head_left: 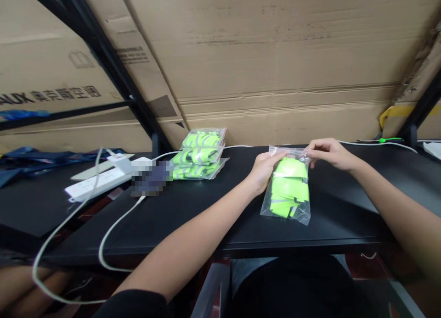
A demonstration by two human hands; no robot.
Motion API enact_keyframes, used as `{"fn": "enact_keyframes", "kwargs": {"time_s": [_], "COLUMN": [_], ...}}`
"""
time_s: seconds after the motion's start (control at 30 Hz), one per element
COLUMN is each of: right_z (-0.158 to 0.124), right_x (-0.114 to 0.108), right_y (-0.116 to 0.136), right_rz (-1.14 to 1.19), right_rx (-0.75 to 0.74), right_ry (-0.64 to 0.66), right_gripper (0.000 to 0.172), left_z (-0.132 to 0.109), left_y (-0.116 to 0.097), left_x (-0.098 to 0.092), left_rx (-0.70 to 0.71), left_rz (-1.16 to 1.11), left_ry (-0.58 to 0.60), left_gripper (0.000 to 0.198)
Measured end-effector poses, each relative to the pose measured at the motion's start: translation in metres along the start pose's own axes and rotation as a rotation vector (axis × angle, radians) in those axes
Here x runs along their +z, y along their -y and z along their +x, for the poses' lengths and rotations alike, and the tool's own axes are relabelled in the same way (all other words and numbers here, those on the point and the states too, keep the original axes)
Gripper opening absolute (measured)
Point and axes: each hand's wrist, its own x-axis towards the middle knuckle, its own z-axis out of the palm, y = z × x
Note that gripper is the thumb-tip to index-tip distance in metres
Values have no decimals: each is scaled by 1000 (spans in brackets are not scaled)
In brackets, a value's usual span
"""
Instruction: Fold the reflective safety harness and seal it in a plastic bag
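A clear plastic zip bag [267, 208] lies on the black table in front of me, with a folded neon-yellow reflective strap [290, 187] inside it. My left hand [263, 171] grips the bag's upper left side, thumb laid across near the top. At the top right corner, my right hand [325, 153] pinches the bag's edge between thumb and fingers. Whether the seal is closed cannot be made out. To the left, several similar filled bags [200, 155] are piled against the cardboard.
Left of the pile are a blurred-out phone [151, 178] on a white cable, and a white power strip [106, 180] with a plug. Cardboard [275, 56] walls the back. A green-handled tool [391, 140] lies at the back right. Black metal posts stand on both sides.
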Motion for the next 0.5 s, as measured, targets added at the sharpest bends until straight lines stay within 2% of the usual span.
{"fn": "enact_keyframes", "kwargs": {"time_s": [0.07, 0.17, 0.27, 0.33, 0.5], "right_z": [-1, 0, 2, 3, 2], "right_x": [-3, -2, 5, 10, 12], "right_y": [1, 3, 4, 4, 7], "right_rz": [9, 27, 144, 190, 148], "right_rx": [3, -18, -25, -1, 31], "right_ry": [-44, -179, -290, -307, -258], "right_gripper": [30, 29, 34, 35, 30], "left_z": [1, 4, 6, 7, 5], "left_y": [0, 1, 1, 1, 2], "left_x": [1, 1, 0, -2, -2], "left_rx": [33, 103, 161, 178, 175], "left_rz": [-25, -68, -66, -58, -58], "left_ry": [-9, -14, -21, -32, -42], "left_gripper": [16, 15, 16, 17, 21]}}
